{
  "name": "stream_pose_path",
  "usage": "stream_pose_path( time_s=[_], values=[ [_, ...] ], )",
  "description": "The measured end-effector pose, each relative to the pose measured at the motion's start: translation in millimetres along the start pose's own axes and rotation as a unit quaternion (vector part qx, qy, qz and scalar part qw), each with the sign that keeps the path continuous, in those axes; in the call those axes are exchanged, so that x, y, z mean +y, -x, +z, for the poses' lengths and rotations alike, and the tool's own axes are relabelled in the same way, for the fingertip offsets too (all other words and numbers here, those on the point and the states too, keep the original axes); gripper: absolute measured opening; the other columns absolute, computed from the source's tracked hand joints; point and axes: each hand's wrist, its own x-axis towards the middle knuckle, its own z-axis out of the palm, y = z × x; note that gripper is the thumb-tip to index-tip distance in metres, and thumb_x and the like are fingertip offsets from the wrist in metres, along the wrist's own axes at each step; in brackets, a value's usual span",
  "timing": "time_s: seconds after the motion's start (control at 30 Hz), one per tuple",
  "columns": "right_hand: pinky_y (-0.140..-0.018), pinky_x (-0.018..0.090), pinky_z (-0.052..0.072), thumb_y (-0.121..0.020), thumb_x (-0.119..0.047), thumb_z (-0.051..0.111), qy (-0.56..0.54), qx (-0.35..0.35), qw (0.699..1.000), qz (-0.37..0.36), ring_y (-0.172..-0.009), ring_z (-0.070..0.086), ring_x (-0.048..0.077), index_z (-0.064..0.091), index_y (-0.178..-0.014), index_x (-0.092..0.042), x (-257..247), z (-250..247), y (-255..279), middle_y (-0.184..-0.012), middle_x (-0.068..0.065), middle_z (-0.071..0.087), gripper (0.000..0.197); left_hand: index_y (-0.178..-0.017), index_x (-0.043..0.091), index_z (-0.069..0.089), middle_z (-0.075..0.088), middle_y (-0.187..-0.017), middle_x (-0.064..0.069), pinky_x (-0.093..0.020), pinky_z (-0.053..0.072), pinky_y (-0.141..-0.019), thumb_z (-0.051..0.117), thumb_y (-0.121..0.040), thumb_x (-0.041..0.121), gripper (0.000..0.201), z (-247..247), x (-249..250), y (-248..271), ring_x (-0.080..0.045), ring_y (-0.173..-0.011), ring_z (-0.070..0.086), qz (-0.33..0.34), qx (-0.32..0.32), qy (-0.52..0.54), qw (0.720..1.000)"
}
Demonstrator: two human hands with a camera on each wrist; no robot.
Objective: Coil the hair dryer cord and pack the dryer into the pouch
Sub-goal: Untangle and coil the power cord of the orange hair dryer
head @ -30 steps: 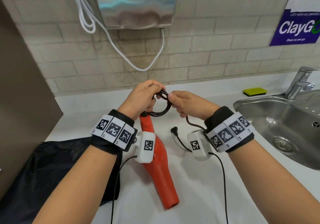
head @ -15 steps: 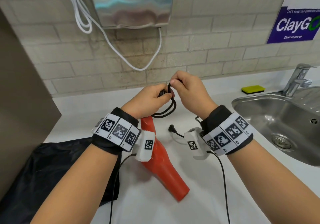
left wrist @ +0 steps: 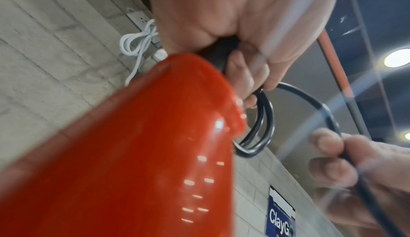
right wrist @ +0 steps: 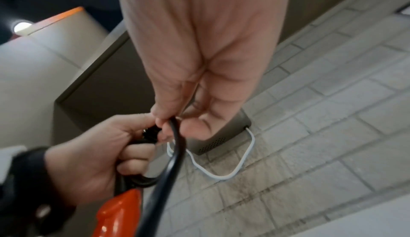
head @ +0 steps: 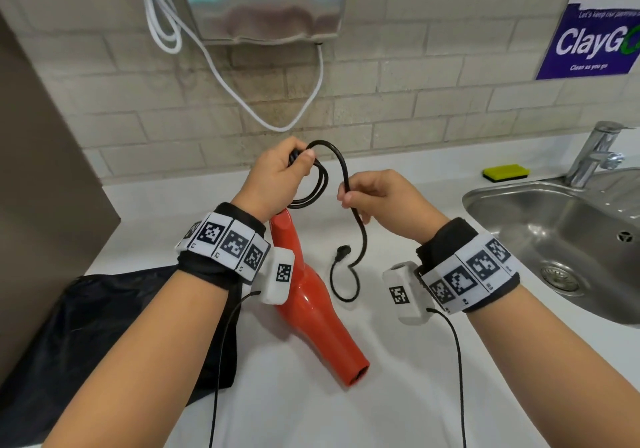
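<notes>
Coiling's roughly half done by the look of it; a couple of loops of the black cord (head: pixel 341 184) sit in the left hand (head: pixel 277 179), its grip curled tight round them; right hand (head: pixel 384 201) pinches the slack; plug (head: pixel 343 250) and red hair dryer (head: pixel 311 295) on the worktop (head: pixel 398 395); black pouch (head: pixel 104 326) waiting, unpacked.

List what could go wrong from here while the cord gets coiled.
1. The left hand pinches only a couple of loops of the cord; a loose grip could let them spring open.
2. The plug lies on the counter at the end of a slack tail; pulling with the right hand may drag or whip it.
3. The hair dryer hangs tilted from the cord end, nozzle on the counter; it could slide or strain the cord.
</notes>
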Motion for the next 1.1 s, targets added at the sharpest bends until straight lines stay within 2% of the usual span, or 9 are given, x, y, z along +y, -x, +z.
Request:
stream_pose_path(
  time_s=[0.2, 0.33, 0.43, 0.57, 0.63, 0.73, 0.83, 1.03, 1.1],
  values=[
    [-0.051, 0.023, 0.045, -0.098, -0.016, 0.036, -0.112, -0.007, 0.990, 0.081, -0.058, 0.049, 0.014, 0.062, -0.097, -0.003, 35, 4, -6, -0.079, 0.002, 0.055, 0.029, -0.081, 0.017, 0.054, 0.044, -0.063, -0.002, -0.020, 0.025, -0.042, 0.045, -0.094, 0.024, 0.018, 0, -2, 3, -0.003, -0.034, 0.033, -0.001, -0.022, 0.043, 0.999],
    [-0.076, 0.031, 0.045, -0.092, -0.004, 0.042, 0.120, -0.031, 0.984, 0.126, -0.083, 0.057, 0.023, 0.064, -0.099, -0.007, 92, 21, -16, -0.095, 0.005, 0.063, 0.024, -0.101, 0.009, 0.057, 0.055, -0.076, 0.004, -0.008, 0.029, -0.040, 0.044, -0.096, 0.014, 0.015, -1, 2, 6, 0.002, -0.035, 0.041, -0.009, -0.035, 0.071, 0.997],
    [-0.100, 0.038, 0.042, -0.087, 0.000, 0.045, 0.303, -0.140, 0.936, 0.112, -0.116, 0.053, 0.029, 0.061, -0.113, -0.009, 116, 40, -20, -0.125, 0.012, 0.057, 0.033, -0.100, 0.019, 0.061, 0.059, -0.077, 0.003, -0.011, 0.028, -0.039, 0.045, -0.096, 0.016, 0.016, -1, 1, 6, -0.001, -0.034, 0.034, -0.013, -0.052, 0.075, 0.996],
    [-0.109, 0.045, 0.034, -0.092, -0.020, 0.045, 0.430, -0.221, 0.867, 0.123, -0.136, 0.029, 0.031, 0.046, -0.131, -0.031, 136, 56, -24, -0.152, 0.006, 0.025, 0.041, -0.090, 0.022, 0.059, 0.056, -0.071, 0.005, -0.015, 0.025, -0.037, 0.044, -0.097, 0.019, 0.017, -1, 1, 6, -0.002, -0.035, 0.029, -0.032, -0.080, 0.076, 0.993],
    [-0.105, 0.044, 0.037, -0.090, -0.030, 0.047, 0.470, -0.235, 0.842, 0.124, -0.133, 0.033, 0.032, 0.046, -0.126, -0.039, 147, 60, -30, -0.152, 0.003, 0.023, 0.037, -0.091, 0.017, 0.058, 0.054, -0.070, 0.006, -0.015, 0.024, -0.037, 0.043, -0.097, 0.020, 0.017, -3, 2, 6, -0.003, -0.034, 0.029, -0.034, -0.083, 0.075, 0.993],
    [-0.095, 0.040, 0.046, -0.076, -0.029, 0.055, 0.443, -0.235, 0.850, 0.159, -0.115, 0.050, 0.030, 0.056, -0.116, -0.028, 164, 65, -38, -0.131, 0.004, 0.048, 0.040, -0.090, 0.017, 0.057, 0.053, -0.070, 0.005, -0.013, 0.024, -0.036, 0.042, -0.097, 0.019, 0.017, -4, -1, 7, -0.003, -0.033, 0.029, -0.034, -0.074, 0.077, 0.994],
    [-0.086, 0.036, 0.051, -0.086, -0.016, 0.048, 0.449, -0.176, 0.859, 0.173, -0.097, 0.060, 0.030, 0.063, -0.103, -0.010, 152, 63, -39, -0.107, 0.009, 0.063, 0.024, -0.085, 0.022, 0.056, 0.053, -0.070, 0.005, -0.013, 0.024, -0.036, 0.042, -0.097, 0.018, 0.020, -5, -2, 8, -0.002, -0.033, 0.029, -0.039, -0.066, 0.093, 0.993],
    [-0.075, 0.034, 0.050, -0.089, -0.005, 0.045, 0.194, 0.023, 0.969, 0.150, -0.081, 0.061, 0.029, 0.053, -0.090, -0.007, 131, 47, -33, -0.091, 0.017, 0.063, 0.009, -0.083, 0.021, 0.055, 0.052, -0.070, 0.003, -0.013, 0.024, -0.036, 0.040, -0.098, 0.020, 0.021, -6, -1, 9, -0.002, -0.033, 0.027, -0.045, -0.067, 0.112, 0.990],
    [-0.068, 0.018, 0.046, -0.087, 0.004, 0.043, 0.094, 0.081, 0.987, 0.100, -0.072, 0.061, 0.011, 0.056, -0.092, -0.001, 117, 46, -28, -0.086, 0.015, 0.062, 0.014, -0.082, 0.021, 0.054, 0.050, -0.070, 0.003, -0.013, 0.023, -0.035, 0.039, -0.098, 0.020, 0.022, -6, 0, 9, -0.002, -0.033, 0.027, -0.050, -0.070, 0.114, 0.990]
  ],
)
